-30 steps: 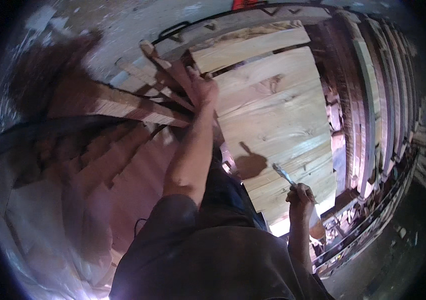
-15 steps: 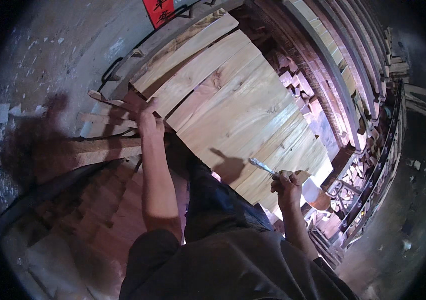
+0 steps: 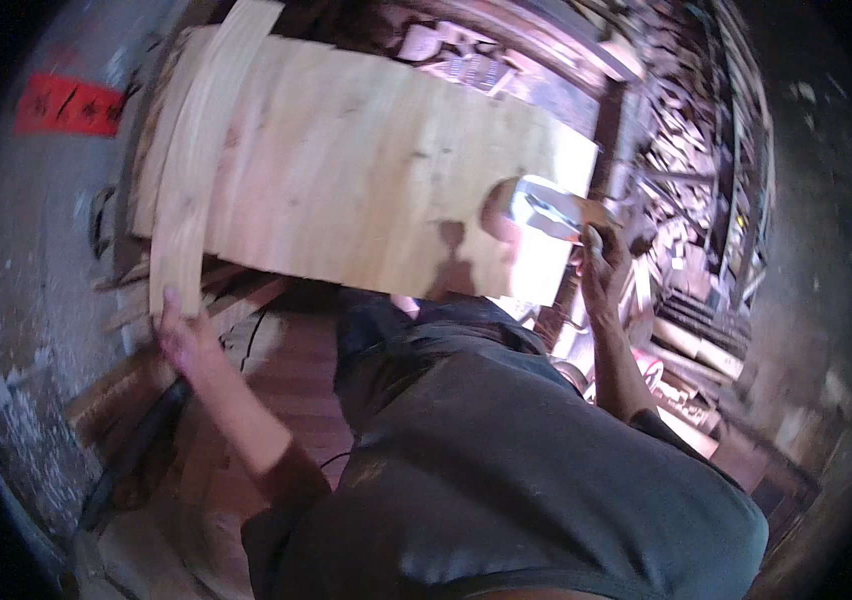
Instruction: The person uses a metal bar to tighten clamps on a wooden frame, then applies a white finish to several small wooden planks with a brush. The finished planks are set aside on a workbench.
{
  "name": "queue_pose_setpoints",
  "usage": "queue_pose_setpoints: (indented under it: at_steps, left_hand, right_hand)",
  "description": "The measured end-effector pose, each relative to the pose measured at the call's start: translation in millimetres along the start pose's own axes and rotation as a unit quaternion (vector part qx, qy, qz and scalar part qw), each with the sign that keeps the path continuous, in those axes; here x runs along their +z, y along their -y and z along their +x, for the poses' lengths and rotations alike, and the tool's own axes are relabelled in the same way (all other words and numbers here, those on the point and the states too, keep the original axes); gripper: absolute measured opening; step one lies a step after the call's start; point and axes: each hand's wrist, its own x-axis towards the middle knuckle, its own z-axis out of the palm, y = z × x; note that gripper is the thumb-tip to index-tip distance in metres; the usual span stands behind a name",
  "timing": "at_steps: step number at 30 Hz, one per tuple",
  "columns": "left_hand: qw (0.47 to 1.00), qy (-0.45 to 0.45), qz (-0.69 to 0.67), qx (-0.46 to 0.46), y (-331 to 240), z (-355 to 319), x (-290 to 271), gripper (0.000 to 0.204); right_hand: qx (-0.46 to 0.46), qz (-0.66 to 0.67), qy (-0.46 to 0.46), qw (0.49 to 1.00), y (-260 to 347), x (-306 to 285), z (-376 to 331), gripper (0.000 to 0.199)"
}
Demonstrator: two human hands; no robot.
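As I watch, the left hand (image 3: 184,338) pinches the near end of the plank (image 3: 200,160), which runs lengthwise away along the panel's (image 3: 346,180) left end; the right hand (image 3: 603,265) grips a brush (image 3: 551,213) at its right.

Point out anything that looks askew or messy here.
The heap of wood offcuts at the right looks messy: pieces point every which way, unlike the boards laid side by side. The long plank in the left hand sticks out past the boards' edge.

A scuffed grey wall (image 3: 41,240) bears a red paper strip (image 3: 68,104) at left; pinkish light falls on piled wood offcuts (image 3: 679,140) beside a dim, littered floor (image 3: 814,240) at right.
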Motion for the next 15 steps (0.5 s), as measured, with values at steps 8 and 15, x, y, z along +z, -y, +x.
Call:
queue_pose_setpoints:
  at_steps: [8,15]
  left_hand:
    - [0.799,0.131,-0.431,-0.397,-229.9,-63.2,-54.1,0.045]
    - [0.881,0.073,-0.36,-0.298,-306.8,-140.2,-65.7,0.034]
  right_hand:
    - [-0.255,-0.178,-0.01,0.95,-24.5,-52.4,29.1,0.017]
    - [-0.309,-0.245,0.025,0.919,-53.1,-28.3,37.0,0.013]
